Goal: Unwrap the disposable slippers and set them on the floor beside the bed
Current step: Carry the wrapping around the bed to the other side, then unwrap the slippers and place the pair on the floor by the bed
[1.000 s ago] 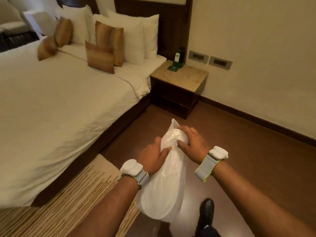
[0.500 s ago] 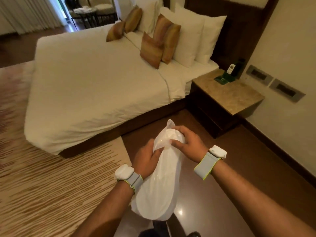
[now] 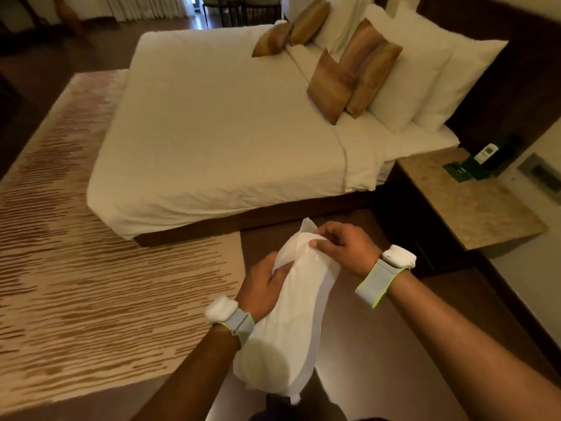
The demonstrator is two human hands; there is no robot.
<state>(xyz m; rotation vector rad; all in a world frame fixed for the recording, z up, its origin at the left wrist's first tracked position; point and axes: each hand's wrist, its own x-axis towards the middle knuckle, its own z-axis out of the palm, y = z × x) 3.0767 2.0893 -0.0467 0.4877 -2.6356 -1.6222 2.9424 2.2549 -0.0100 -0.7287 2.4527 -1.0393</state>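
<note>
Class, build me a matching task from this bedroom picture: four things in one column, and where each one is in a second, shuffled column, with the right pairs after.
Things:
1. wrapped slippers
2. striped rug
3. brown cushions
4. green card

Places:
A. on the bedside table
B. on the floor by the foot of the bed
C. between the left hand and right hand
D. against the white pillows

Pairs: 1-C, 2-B, 3-D, 4-A

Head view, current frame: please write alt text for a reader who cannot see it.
Two bare hands hold a white plastic-wrapped slipper package upright above dark floor: the left hand grips its side, the right hand pinches the wrap at its top. Beyond are a white bed with brown cushions, a striped rug and a stone-topped nightstand.
</note>
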